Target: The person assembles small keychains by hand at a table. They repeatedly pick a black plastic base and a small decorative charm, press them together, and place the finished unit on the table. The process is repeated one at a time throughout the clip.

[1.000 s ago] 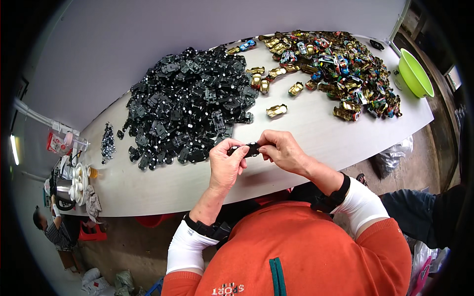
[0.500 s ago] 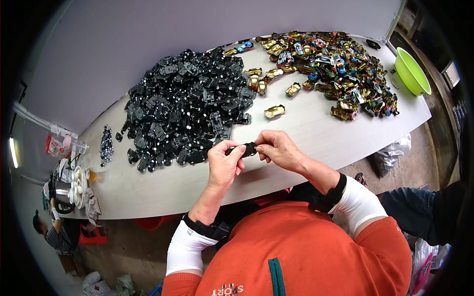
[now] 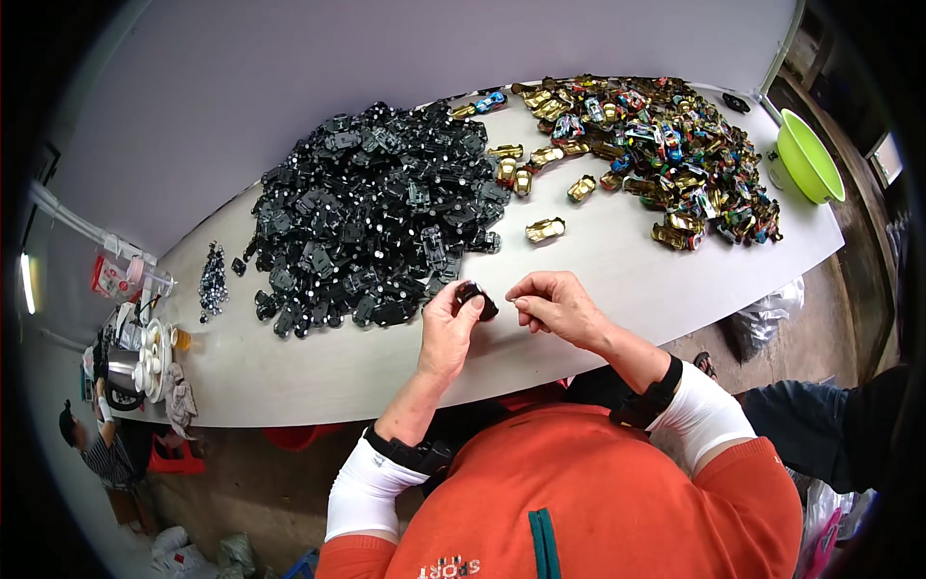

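My left hand is closed around a black toy car chassis, tilted above the near part of the table, with the thumb pressed on it. A short gap to the right, my right hand has thumb and forefinger pinched together; a tiny pale tip shows there, too small to name. Just beyond my hands lies a gold toy car body. A large heap of black toy car chassis spreads behind my left hand. Farther right rises a heap of gold and multicoloured car bodies.
A green bowl leans at the table's right end. Left of the black heap lies a small pile of shiny little parts. A kettle and a tray of cups stand far left. Another person is beyond them.
My right hand has come away from the chassis toward the right. The chassis stays in my left hand, now turned more upright. The whole view has shifted slightly.
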The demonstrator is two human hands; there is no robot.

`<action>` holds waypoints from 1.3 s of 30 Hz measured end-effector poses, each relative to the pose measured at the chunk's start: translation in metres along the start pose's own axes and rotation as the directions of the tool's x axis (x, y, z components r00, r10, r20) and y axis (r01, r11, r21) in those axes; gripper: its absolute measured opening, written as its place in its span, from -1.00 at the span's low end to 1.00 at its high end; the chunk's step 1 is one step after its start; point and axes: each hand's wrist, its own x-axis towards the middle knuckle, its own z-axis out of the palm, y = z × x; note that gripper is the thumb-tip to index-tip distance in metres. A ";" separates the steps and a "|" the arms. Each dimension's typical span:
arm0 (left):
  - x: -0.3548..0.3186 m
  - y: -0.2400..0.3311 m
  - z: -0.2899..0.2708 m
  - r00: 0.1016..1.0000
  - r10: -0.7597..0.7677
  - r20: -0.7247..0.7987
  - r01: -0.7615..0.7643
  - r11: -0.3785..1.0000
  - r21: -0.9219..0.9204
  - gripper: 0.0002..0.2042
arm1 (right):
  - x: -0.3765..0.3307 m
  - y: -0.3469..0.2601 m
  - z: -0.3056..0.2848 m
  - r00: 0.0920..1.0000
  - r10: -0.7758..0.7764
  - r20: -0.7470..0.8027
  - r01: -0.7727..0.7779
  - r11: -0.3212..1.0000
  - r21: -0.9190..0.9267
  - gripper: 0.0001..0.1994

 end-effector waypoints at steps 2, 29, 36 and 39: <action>-0.008 0.006 -0.007 0.975 -0.166 0.146 0.162 0.986 0.039 -0.86 | -0.004 -0.006 -0.011 0.998 0.043 0.036 -0.042 0.999 -0.030 -0.86; -0.017 0.018 -0.002 0.921 -0.235 0.312 0.109 0.921 0.374 -0.88 | -0.004 -0.001 0.002 0.985 -0.025 0.168 0.043 0.993 -0.109 -0.97; -0.018 0.024 0.002 0.899 -0.349 0.265 0.297 0.930 0.217 -0.88 | -0.003 -0.006 -0.003 0.978 0.046 0.203 -0.038 0.998 -0.046 -0.94; -0.018 0.022 0.003 0.891 -0.371 0.261 0.319 0.922 0.221 -0.88 | -0.003 -0.001 -0.003 0.981 0.052 0.186 -0.044 0.998 -0.048 -0.94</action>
